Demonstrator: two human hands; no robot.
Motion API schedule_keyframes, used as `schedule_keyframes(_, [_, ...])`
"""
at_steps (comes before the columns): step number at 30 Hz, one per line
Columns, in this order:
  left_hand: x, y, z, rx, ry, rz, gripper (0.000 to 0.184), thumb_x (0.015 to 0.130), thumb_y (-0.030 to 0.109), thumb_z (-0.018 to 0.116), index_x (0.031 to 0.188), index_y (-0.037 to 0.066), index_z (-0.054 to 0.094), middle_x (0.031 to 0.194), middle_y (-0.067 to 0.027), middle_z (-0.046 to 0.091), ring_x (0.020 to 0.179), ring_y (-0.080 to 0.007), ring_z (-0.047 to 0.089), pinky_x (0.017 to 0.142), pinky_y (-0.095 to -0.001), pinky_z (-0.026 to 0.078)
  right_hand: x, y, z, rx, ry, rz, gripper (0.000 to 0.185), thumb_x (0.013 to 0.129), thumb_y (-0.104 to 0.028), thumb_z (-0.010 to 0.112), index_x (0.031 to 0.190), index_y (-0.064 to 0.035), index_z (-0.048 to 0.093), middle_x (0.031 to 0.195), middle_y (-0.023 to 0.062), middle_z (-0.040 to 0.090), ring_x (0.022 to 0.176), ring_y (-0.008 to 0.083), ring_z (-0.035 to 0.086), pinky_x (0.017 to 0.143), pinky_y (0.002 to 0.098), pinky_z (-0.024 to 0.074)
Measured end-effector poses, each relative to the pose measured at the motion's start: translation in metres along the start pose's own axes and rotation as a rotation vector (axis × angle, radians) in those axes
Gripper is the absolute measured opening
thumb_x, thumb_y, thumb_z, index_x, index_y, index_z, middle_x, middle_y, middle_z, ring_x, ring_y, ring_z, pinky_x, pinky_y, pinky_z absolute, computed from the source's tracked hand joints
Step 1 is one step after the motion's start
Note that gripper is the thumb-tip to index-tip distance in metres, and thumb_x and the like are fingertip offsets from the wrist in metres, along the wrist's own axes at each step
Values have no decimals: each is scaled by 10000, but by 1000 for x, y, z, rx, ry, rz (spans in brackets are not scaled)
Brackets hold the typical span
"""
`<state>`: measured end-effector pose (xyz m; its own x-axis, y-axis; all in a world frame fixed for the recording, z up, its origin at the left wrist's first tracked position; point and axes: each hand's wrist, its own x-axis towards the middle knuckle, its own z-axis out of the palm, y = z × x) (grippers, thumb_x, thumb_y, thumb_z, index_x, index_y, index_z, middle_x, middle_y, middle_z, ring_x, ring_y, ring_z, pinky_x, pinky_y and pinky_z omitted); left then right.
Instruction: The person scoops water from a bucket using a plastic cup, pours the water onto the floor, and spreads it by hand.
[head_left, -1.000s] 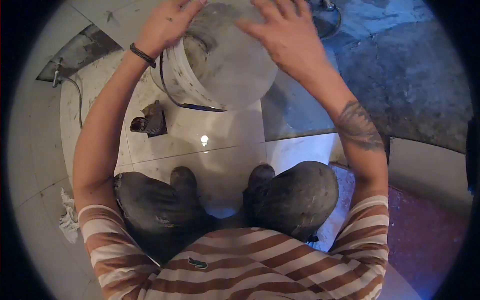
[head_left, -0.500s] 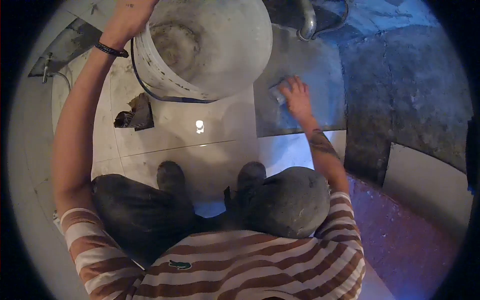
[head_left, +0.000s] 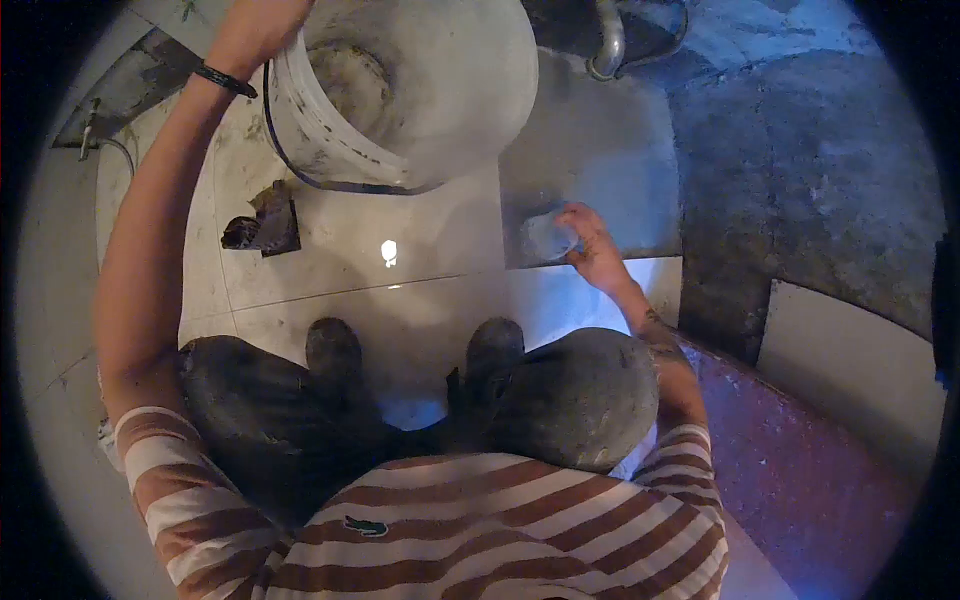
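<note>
A large whitish plastic bucket (head_left: 460,110) is tilted so its open mouth faces me, its inside smeared with grey. At its upper left rim is my left hand (head_left: 262,28), closed on the edge, the fingertips partly out of view. My right hand (head_left: 597,250) is low over the grey floor patch (head_left: 590,130), near its front edge. Its fingers are closed around a small, roundish translucent cup-like thing (head_left: 550,236), whose exact kind is unclear. The bucket's dark handle (head_left: 290,160) hangs along its outer side.
A crumpled dark brown wrapper (head_left: 268,222) lies on the pale tiles left of centre. A metal pipe (head_left: 608,45) rises at the back. Dark rough wall (head_left: 780,200) stands to the right, with a pale panel (head_left: 850,350) leaning there. A small tap (head_left: 90,125) is at far left.
My right hand has drawn back toward me across the grey patch, bringing the translucent thing along. My left hand and the bucket have stayed nearly in place.
</note>
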<state>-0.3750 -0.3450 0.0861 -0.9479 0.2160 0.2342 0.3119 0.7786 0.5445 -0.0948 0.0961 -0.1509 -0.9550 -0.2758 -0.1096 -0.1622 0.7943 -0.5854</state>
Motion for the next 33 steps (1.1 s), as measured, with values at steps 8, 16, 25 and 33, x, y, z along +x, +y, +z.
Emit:
schedule_keyframes(8, [-5,14,-1,-86,-42,-2,649,1037,504,496,1402,-24,595,1384,-264,621,1304,-383,588,1109,-460,442,100,-212,-165,-438,145,-177,700,697,-54,738,1377,-183,630,1349,155,580,1259,391,512,1078,462,424])
schedule_keyframes(16, [-8,19,1,-41,-35,175,603,1033,425,530,1397,-54,580,1360,-269,636,1245,-394,630,1044,-444,489,187,-299,-155,-962,180,-366,329,936,-198,570,1217,-157,737,1292,186,591,1290,395,491,1096,627,351])
schedule_keyframes(25, [7,-4,8,-191,-77,92,764,1033,591,495,1443,-52,535,1403,-264,608,1323,-404,568,1106,-474,445,129,-188,-158,-727,461,-122,712,705,40,646,1361,-233,613,1370,128,564,1293,381,510,1044,535,448])
schedule_keyframes(33, [-10,26,-5,-143,-57,40,773,1024,610,500,1436,-42,548,1444,-257,576,1350,-403,540,1131,-468,419,91,18,-8,-674,110,46,493,868,-82,585,1326,-260,624,1463,122,504,1409,386,418,1124,592,367])
